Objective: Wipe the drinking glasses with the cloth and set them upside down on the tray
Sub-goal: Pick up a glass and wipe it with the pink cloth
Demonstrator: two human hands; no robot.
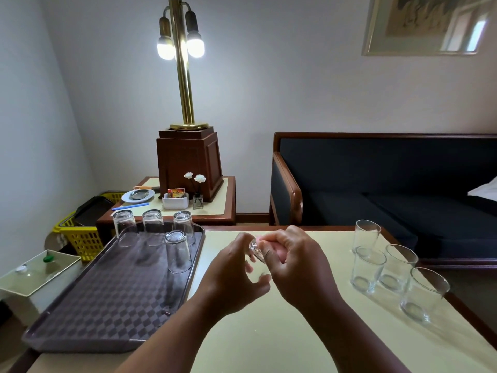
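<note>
Fingers of the left hand point(236, 267) and right hand point(295, 262) clasp a glass point(256, 250) held sideways, base toward the tray point(80, 343).

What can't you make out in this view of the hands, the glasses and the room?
1. Held glass: head view, mostly covered by the left hand and right hand; only its thick base shows.
2. Pinkish sliver inside the right hand's fingers: too hidden to tell whether it is the cloth.
3. Wall picture: cut off by the top edge.
4. Packet on the side table: print too small to read.
</note>
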